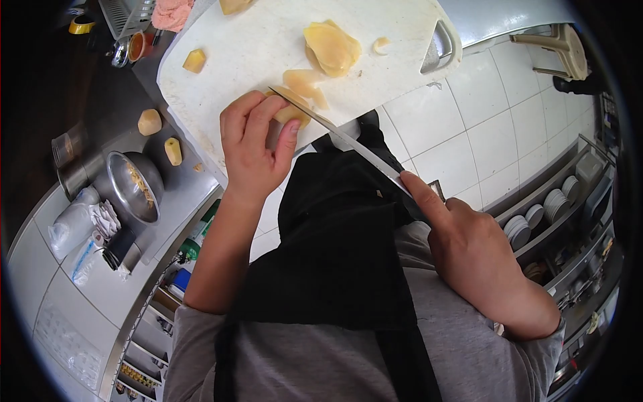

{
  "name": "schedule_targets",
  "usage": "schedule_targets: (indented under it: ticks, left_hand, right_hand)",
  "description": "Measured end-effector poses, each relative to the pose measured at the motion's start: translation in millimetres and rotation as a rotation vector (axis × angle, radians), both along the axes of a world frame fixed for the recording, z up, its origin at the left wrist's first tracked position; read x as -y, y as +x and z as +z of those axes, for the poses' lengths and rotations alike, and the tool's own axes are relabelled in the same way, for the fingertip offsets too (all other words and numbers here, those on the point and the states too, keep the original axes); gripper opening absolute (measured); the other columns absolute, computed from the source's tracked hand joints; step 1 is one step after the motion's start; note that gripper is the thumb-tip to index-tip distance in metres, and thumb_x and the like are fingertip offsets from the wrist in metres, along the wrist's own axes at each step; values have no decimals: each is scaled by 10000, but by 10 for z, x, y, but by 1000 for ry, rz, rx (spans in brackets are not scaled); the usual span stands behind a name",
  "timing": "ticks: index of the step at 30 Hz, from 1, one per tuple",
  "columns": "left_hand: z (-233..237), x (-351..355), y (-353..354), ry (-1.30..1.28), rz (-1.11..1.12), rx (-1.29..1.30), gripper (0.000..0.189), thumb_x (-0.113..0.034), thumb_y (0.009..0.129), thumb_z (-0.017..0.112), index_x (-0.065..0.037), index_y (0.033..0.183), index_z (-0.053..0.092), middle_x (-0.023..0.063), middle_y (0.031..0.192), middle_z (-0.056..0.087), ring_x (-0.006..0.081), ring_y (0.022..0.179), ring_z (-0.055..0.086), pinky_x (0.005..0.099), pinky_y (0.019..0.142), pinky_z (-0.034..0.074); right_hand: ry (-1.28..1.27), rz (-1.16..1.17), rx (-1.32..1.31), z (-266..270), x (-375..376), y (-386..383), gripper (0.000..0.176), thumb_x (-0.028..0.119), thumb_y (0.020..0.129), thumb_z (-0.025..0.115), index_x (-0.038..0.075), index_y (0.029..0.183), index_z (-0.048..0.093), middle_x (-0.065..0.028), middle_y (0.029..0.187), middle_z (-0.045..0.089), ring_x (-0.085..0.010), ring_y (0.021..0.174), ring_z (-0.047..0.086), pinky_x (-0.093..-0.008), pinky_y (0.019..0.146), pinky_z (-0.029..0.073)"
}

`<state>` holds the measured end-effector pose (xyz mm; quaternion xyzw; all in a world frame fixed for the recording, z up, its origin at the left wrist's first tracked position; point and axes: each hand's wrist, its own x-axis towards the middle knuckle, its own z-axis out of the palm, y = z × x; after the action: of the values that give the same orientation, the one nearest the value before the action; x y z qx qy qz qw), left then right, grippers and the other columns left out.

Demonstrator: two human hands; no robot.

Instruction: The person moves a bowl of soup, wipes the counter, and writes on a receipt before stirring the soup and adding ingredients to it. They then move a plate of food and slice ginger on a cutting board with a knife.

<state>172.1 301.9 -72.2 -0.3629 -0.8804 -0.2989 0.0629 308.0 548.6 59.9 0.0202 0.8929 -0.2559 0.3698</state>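
Observation:
On a white cutting board (241, 47), my left hand (256, 144) holds a peeled yellowish vegetable piece (289, 116) near the board's lower edge, its fingers curled round it. My right hand (469, 248) grips a long knife (355, 144), index finger stretched along the spine. The blade slants up to the left, its tip beside my left fingertips and over the piece. Thin slices (305, 84) lie just beyond the blade. Farther up is a pile of flat slices (333, 48), with a small scrap (381, 45) to its right and a small chunk (194, 61) at the left.
Two peeled pieces, one round (149, 122) and one longer (173, 151), lie on the metal counter (181, 184) at the left. A metal bowl (151, 177) holds small bits. Stacked plates (556, 204) stand on a right-hand shelf. A beige stool (562, 50) is at the upper right.

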Motion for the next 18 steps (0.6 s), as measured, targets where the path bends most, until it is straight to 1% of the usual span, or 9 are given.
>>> schedule_targets:
  ticks: [1, 3, 9, 15, 18]
  left_hand:
    - [-11, -4, -3, 2, -1, -1, 259, -81, 835, 682, -18, 1076, 613, 138, 1104, 531, 274, 997, 534, 338, 862, 449]
    - [-38, 7, 0, 38, 25, 22, 297, -136, 793, 729, -57, 1063, 634, 115, 1100, 553, 284, 990, 524, 367, 857, 435]
    - [-34, 9, -17, 42, 7, 24, 297, -133, 790, 729, -54, 1060, 636, 116, 1091, 552, 281, 986, 523, 364, 854, 435]
    - [-43, 9, -16, 44, 10, 25, 298, -132, 786, 730, -62, 1061, 640, 116, 1087, 552, 278, 982, 523, 361, 847, 438]
    - [-46, 9, -19, 51, 6, 14, 295, -128, 785, 729, -66, 1060, 642, 116, 1088, 552, 279, 980, 525, 359, 845, 438]
  right_hand:
    - [-12, -8, -2, -11, -5, -2, 751, -74, 775, 562, 169, 1460, 376, -162, 698, 578, -308, 576, 624, -425, 540, 516]
    - [-27, -14, -4, -21, -15, -16, 750, -73, 778, 561, 170, 1463, 375, -162, 698, 578, -306, 576, 625, -424, 541, 518]
    - [-53, -7, 15, -43, -25, -106, 725, -59, 786, 571, 162, 1451, 384, -164, 708, 584, -315, 585, 629, -425, 549, 522]
    - [-60, 11, -43, -361, 108, -233, 715, -24, 801, 582, 164, 1455, 363, -167, 730, 596, -323, 606, 633, -430, 555, 519]
    - [-56, -8, -121, -509, 149, -243, 709, -10, 808, 581, 163, 1457, 354, -166, 730, 596, -325, 607, 631, -430, 555, 518]
